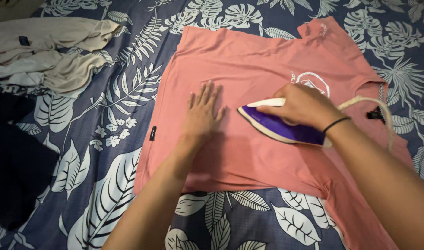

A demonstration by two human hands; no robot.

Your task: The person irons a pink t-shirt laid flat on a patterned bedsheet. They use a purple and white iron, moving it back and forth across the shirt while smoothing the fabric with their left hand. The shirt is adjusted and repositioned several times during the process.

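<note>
A pink T-shirt (249,69) with a white chest print lies flat on a blue sheet with white leaf patterns (105,139). My left hand (202,113) presses flat on the shirt's middle, fingers spread. My right hand (302,105) grips the handle of a purple and white iron (279,127), whose soleplate rests on the shirt just right of my left hand, tip pointing left. A beige cord (374,104) runs from the iron's back over my right wrist, which wears a black band.
Beige and white clothes (50,51) lie crumpled at the upper left. A dark garment (12,162) sits along the left edge. The shirt's collar and black tag (374,113) are at the right.
</note>
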